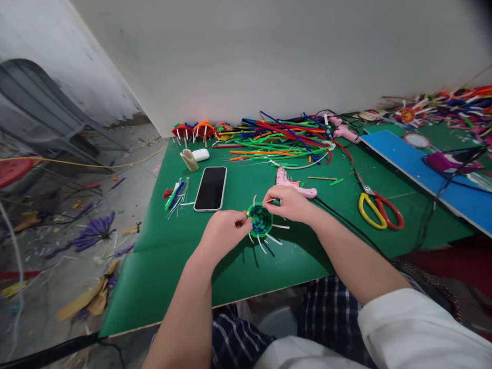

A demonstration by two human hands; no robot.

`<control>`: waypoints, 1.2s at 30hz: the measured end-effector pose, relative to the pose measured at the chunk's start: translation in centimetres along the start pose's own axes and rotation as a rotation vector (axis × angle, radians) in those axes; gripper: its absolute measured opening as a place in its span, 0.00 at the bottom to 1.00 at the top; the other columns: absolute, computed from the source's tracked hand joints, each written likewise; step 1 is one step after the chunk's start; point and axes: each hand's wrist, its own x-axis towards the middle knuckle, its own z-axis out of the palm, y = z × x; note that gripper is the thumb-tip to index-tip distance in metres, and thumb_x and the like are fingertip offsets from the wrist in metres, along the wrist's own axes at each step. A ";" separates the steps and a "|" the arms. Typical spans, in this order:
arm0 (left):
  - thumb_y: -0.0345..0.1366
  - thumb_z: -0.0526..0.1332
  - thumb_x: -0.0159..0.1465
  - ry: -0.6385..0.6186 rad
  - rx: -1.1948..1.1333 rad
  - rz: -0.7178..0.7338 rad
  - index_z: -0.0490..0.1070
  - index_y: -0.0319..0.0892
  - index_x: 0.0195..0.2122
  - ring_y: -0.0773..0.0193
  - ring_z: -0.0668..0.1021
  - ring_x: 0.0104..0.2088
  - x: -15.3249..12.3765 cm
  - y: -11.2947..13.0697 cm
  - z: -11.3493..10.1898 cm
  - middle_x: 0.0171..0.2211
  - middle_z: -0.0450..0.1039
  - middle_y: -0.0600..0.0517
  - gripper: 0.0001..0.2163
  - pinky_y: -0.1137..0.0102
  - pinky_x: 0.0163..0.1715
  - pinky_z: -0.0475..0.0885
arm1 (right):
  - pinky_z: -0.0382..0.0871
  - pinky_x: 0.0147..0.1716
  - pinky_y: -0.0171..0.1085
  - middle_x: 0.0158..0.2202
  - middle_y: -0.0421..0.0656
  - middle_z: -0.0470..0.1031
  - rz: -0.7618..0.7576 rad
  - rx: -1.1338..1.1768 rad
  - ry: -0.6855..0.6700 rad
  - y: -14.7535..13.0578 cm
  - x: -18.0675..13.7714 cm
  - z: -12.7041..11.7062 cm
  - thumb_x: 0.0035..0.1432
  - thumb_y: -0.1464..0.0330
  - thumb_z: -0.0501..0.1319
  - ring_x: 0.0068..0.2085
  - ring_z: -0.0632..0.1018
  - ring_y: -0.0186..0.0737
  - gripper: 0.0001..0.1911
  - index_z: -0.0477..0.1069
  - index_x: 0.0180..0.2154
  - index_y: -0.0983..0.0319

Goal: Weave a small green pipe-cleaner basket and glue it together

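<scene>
Between my hands is a small round woven piece [262,221], green at the rim with blue and green rings inside and white strips sticking out around it. My left hand [227,229] pinches its left edge between thumb and fingers, near a bit of orange. At the upper right of the rim, the fingers of my right hand [286,201] are closed on one of the white strips. Just beyond my right hand lies a pink glue gun [286,180], partly covered by that hand.
Behind lies a heap of coloured pipe cleaners [280,133]. A phone [210,188] and a small bundle of strips [177,196] lie left; scissors [374,202] lie right. Finished-looking red and orange pieces [203,129] stand at the back. A blue board [415,164] covers the table's right side.
</scene>
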 end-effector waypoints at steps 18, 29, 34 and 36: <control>0.43 0.56 0.55 0.221 -0.049 0.014 0.66 0.43 0.37 0.65 0.70 0.33 0.2 0.6 -0.5 0.30 0.68 0.52 0.12 0.72 0.28 0.63 | 0.61 0.26 0.30 0.24 0.38 0.72 0.160 0.149 0.019 -0.6 -0.2 0.5 0.48 0.72 0.55 0.26 0.71 0.31 0.03 0.67 0.27 0.63; 0.34 0.55 0.56 0.276 -0.100 0.052 0.66 0.42 0.30 0.68 0.70 0.31 0.7 0.3 0.1 0.28 0.69 0.54 0.03 0.72 0.31 0.65 | 0.58 0.27 0.30 0.24 0.38 0.71 0.064 0.055 0.021 -1.4 -0.2 0.7 0.49 0.72 0.56 0.27 0.70 0.31 0.02 0.66 0.26 0.63; 0.33 0.55 0.56 0.275 -0.099 0.051 0.66 0.41 0.30 0.68 0.70 0.30 0.7 0.3 0.2 0.28 0.69 0.54 0.03 0.72 0.31 0.65 | 0.58 0.27 0.31 0.24 0.38 0.70 0.051 0.044 0.019 -1.4 -0.2 0.9 0.49 0.72 0.56 0.27 0.69 0.31 0.02 0.66 0.26 0.63; 0.32 0.55 0.55 0.281 -0.098 0.048 0.66 0.41 0.29 0.68 0.70 0.30 0.7 0.3 0.2 0.28 0.69 0.54 0.03 0.72 0.31 0.65 | 0.57 0.27 0.31 0.23 0.38 0.70 0.049 0.045 0.016 -1.4 -0.2 0.9 0.50 0.72 0.56 0.27 0.69 0.31 0.02 0.66 0.26 0.63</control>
